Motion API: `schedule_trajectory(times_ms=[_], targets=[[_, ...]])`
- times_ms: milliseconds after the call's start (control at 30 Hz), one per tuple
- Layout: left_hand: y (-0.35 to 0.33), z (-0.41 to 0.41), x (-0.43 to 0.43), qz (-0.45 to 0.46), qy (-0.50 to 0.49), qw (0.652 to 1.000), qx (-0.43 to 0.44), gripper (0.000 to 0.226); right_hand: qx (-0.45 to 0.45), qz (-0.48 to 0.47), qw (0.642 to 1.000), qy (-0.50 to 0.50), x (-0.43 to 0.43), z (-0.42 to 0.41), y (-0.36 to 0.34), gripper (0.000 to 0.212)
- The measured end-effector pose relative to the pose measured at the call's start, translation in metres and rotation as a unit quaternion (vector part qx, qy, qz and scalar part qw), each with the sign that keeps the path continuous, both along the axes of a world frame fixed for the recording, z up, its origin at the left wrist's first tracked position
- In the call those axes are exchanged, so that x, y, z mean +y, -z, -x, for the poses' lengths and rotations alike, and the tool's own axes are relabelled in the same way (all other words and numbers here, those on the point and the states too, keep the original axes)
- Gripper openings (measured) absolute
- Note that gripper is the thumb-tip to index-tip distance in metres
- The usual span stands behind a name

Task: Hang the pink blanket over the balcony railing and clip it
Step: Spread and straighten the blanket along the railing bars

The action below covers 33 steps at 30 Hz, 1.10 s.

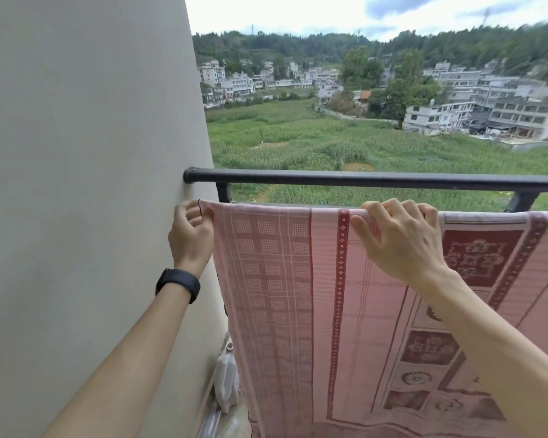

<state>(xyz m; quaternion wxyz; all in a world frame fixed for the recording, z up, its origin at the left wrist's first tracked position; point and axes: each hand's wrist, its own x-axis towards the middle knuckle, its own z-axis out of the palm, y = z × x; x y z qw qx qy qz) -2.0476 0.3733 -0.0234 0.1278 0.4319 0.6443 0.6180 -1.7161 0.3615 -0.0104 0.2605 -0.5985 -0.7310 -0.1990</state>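
Left hand (190,235) pinches the pink blanket (282,295) corner by the wall (76,184), right hand (399,241) curls over its top edge just below the railing (361,178); we'd lift both evenly, keeping it taut.

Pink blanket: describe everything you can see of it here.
The pink blanket looks like woven cloth, patterned in dark red: a checked grid at left, diamond-dotted stripes, floral panels at right. It hangs flat, its top edge level below the black railing; its support is hidden. The left hand pinches the top corner by the wall; the right hand curls over the top edge. No clip shows.
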Motion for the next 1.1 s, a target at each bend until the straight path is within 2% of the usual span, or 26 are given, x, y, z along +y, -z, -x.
schedule_trajectory(times_ms=[67,133,200,233,333,433,500,600,733,833,967,1100], targets=[[0.001,-0.018,0.003,-0.089,-0.059,0.99,0.096,0.038,-0.01,0.01,1.0,0.007,0.007,-0.003,0.005,0.051],[0.005,-0.033,0.002,-0.136,-0.06,0.944,0.293,0.042,-0.01,0.019,1.0,0.006,0.01,0.003,0.005,0.046],[0.013,-0.039,0.006,-0.107,-0.028,0.885,0.452,0.037,-0.003,0.024,1.0,-0.003,0.011,0.006,0.004,0.044],[0.016,-0.038,0.009,-0.073,-0.017,0.871,0.485,0.036,0.006,0.032,0.999,-0.017,0.012,0.007,0.003,0.045],[0.009,-0.037,0.016,0.012,-0.038,0.871,0.49,0.042,0.013,0.059,0.995,-0.075,0.008,0.001,-0.002,0.048],[0.01,-0.055,0.005,0.025,-0.058,0.878,0.474,0.044,0.034,0.023,0.993,-0.114,-0.011,-0.023,0.006,0.046],[0.034,-0.078,-0.002,0.012,-0.015,0.89,0.456,0.046,0.058,0.007,0.992,-0.116,-0.026,-0.039,0.04,0.044],[0.101,-0.094,0.011,0.009,0.073,0.874,0.481,0.048,0.102,0.015,0.99,-0.097,-0.026,-0.037,0.113,0.04],[0.151,-0.183,0.004,0.042,0.197,0.852,0.483,0.051,0.137,0.057,0.989,-0.012,-0.063,-0.097,0.166,0.037],[0.182,-0.257,0.006,0.093,0.308,0.815,0.483,0.051,0.166,0.09,0.98,0.07,-0.092,-0.145,0.199,0.035],[0.213,-0.343,0.009,0.088,0.419,0.754,0.498,0.051,0.174,0.111,0.96,0.188,-0.129,-0.194,0.233,0.034],[0.222,-0.43,0.016,0.077,0.506,0.702,0.495,0.051,0.193,0.109,0.926,0.307,-0.151,-0.237,0.242,0.036]])
